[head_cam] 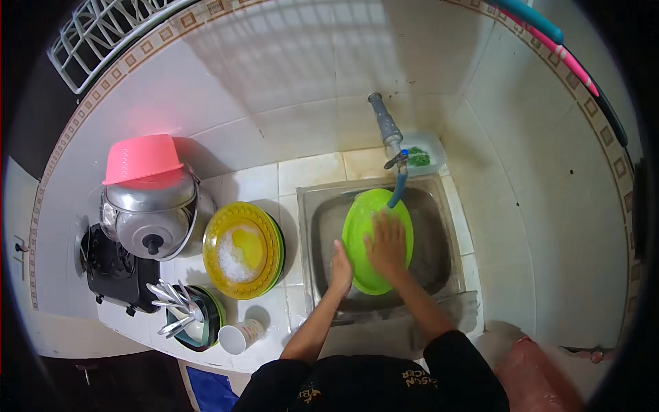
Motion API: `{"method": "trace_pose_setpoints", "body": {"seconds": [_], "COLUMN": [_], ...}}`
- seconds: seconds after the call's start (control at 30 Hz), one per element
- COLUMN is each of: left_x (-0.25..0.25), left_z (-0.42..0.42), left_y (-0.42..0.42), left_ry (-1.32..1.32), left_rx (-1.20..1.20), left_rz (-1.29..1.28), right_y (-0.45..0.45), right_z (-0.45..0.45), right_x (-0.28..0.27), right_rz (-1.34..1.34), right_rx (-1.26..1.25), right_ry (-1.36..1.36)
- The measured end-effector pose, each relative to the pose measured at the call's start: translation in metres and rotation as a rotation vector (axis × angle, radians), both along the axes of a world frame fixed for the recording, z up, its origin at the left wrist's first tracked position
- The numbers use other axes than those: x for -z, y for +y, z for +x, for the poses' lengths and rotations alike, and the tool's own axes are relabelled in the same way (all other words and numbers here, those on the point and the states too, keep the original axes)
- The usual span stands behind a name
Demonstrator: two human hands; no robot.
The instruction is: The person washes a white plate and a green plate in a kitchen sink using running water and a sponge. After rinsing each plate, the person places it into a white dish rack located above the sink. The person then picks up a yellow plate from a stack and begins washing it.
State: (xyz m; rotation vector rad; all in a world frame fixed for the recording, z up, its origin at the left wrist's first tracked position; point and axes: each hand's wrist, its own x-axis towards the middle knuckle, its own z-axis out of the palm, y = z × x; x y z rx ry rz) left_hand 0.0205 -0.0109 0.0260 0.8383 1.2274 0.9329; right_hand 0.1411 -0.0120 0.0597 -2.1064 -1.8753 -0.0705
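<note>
A lime-green oval plate [378, 237] is held tilted over the metal sink [324, 247], below the blue hose [398, 189] on the tap [395, 139]. My left hand [341, 268] grips the plate's left edge. Spread flat on the plate's face is my right hand [387, 242], its fingers pointing toward the hose end. The plate's surface looks wet. Whether water is running from the hose is hard to tell.
Left of the sink stands a stack of plates topped by a soapy yellow plate [213, 252]. Beyond are metal pots [149, 201], a pink basin [141, 158], a black stove [123, 283], bowls with cutlery [188, 314] and a cup [241, 336]. A tray [435, 154] holds a green scourer [418, 157].
</note>
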Motion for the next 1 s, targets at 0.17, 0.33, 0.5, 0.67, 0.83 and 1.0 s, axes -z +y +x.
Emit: {"method": "trace_pose_setpoints", "body": {"seconds": [0.17,0.33,0.5,0.67,0.83,1.0], "left_x": [-0.025,-0.021,-0.023,-0.024,-0.022,-0.014], "left_z": [0.013,-0.005,0.014,0.0,0.015,0.015], "left_y": [-0.003,0.005,-0.006,0.005,-0.008,0.006], "left_ry": [0.051,-0.003,0.09,-0.052,0.078,-0.016], "left_rx": [0.044,-0.02,0.072,0.003,0.129,-0.026], "left_rz": [-0.062,-0.01,-0.023,-0.021,-0.075,-0.051], "right_y": [0.038,-0.022,0.032,-0.018,0.03,0.008], "right_z": [-0.015,-0.012,-0.006,-0.013,0.016,-0.023], "right_x": [0.011,-0.003,0.008,-0.008,0.005,0.016], "right_rz": [0.016,-0.124,0.049,-0.229,0.094,-0.058], "right_rx": [0.177,-0.159,0.134,-0.164,0.151,-0.073], "right_ry": [0.174,0.034,0.107,0.096,0.061,0.215]}}
